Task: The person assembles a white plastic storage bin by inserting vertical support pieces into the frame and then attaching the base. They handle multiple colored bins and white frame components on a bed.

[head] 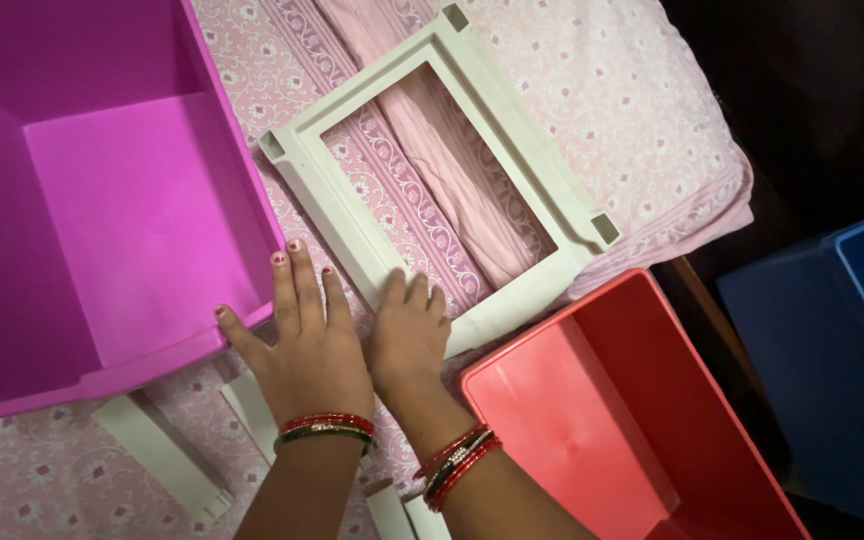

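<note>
White rectangular frame (pixel 472 215) is lying flat on the pink patterned bedsheet (pixel 652 120), open centre showing the cloth through it, corner sockets facing up. Near long edge is sitting just under the person's fingers.

L hand (pixel 307 345): lying palm-down, fingers spread and flat, not gripping; thumb is touching rim of the magenta bin (pixel 102 220), fingertips lying beside the frame's near-left corner. R hand (pixel 407 335): also flat and open, fingertips pressing on the frame's near edge, holding nothing.

Step, by my reading: she's steadying/positioning the frame on the bed, prob. an assembly stage for a bin rack — judgement only.

White slats (pixel 157 450) are lying loose on the sheet near her wrists, partly hidden by forearms; count unclear. Red bin (pixel 632 420) is sitting just R of the R forearm, almost touching the frame. Blue bin (pixel 842 340) is standing apart, off the bed, far R.

Next move likely calls for: closing a hand on a slat and lining its end up w/ a corner socket, while the frame is kept from sliding on soft cloth.
</note>
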